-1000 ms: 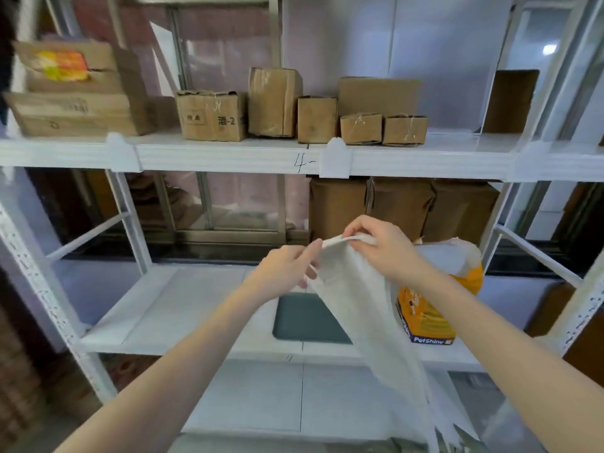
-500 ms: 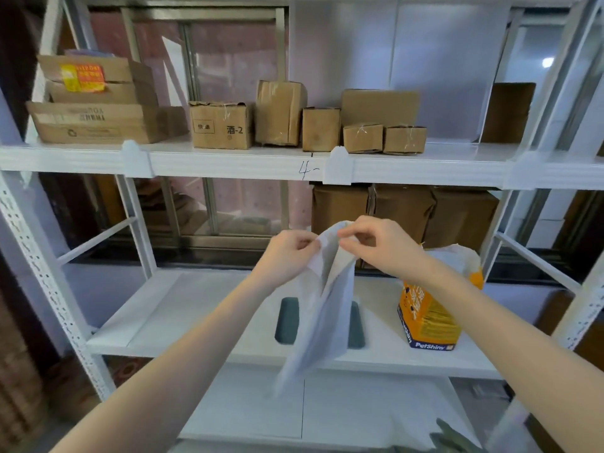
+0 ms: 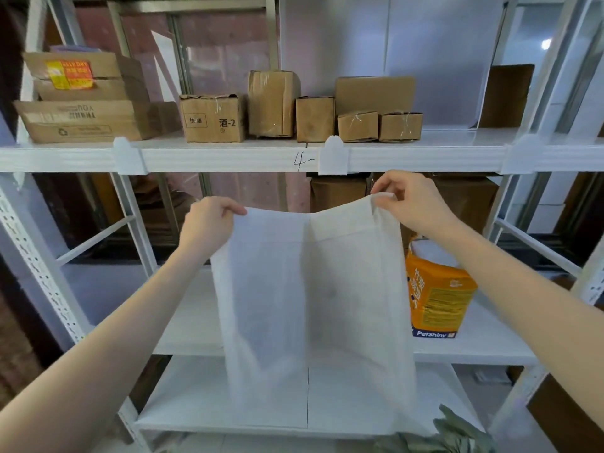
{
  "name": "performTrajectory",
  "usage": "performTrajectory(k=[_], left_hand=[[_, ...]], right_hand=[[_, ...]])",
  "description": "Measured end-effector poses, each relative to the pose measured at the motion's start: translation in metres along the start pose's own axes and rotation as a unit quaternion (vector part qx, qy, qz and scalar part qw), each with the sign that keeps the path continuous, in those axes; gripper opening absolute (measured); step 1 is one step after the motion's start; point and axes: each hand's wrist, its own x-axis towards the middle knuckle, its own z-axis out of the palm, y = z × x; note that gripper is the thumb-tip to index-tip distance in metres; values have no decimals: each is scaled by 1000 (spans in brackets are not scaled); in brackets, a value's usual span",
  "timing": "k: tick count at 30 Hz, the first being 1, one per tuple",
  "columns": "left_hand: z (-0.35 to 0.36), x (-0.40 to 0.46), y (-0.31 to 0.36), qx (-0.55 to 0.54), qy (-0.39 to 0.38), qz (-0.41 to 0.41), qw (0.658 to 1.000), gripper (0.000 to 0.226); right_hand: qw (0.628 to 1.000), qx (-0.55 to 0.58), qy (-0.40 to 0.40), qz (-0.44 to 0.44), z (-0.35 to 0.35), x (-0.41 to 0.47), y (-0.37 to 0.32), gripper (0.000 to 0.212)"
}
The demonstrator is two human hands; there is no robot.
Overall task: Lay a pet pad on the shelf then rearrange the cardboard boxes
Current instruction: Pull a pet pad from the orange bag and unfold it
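White and thin, the pet pad [image 3: 310, 305] is held up in mid-air in front of the shelving, hanging from its top edge. One top corner is pinched by the closed fingers of the left hand [image 3: 204, 227], the other by the closed fingers of the right hand [image 3: 410, 204], and the sheet is spread wide between them, with a fold line still seen down its middle. The step in hand is judged to be the opening out of the pad; laying it down is not yet done.

Just behind the pad, the middle shelf [image 3: 474, 344] is seen, with an orange pack [image 3: 436, 295] standing on it to the right. For the next move, the pad would need to be carried forward and lowered flat onto a shelf board, with both corners kept taut so that no crease is trapped.

Farther back and higher, the cardboard boxes [image 3: 294, 109] are lined up on the upper shelf [image 3: 228, 156], untouched.

Against half a second earlier, the pad is opened from a narrow folded strip to its full width, the hands are drawn well apart, and a dark mat seen on the middle shelf then is now hidden behind the sheet.
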Motion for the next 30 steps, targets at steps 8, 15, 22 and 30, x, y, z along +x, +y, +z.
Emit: performTrajectory(k=[8,15,22,30], left_hand=[[7,-9,9,25,-68,77,994,22],[33,-47,89,-79,-234,127,961,52],[53,-57,106,-93,-299,97,945,88],[43,-39,75,-72,-212,134,965,19]], right_hand=[[999,35,30,10,4,6,-15,3],[1000,29,0,9,33,2,-33,13],[1000,9,4,21,44,-1,-37,25],[999,28,-9,15,30,-3,-30,26]])
